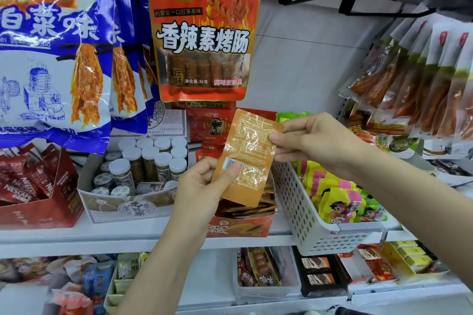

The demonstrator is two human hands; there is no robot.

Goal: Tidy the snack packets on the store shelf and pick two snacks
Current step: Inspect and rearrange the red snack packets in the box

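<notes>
Both hands hold one orange snack packet (247, 157), back side facing: left hand (204, 186) pinches its lower edge, right hand (314, 146) its upper right corner, above the red display box (240, 226).

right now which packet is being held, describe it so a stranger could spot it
On the white middle shelf, above the red carton, the left hand and right hand pinch an orange packet. Only it shows its printed back with a barcode.
</notes>
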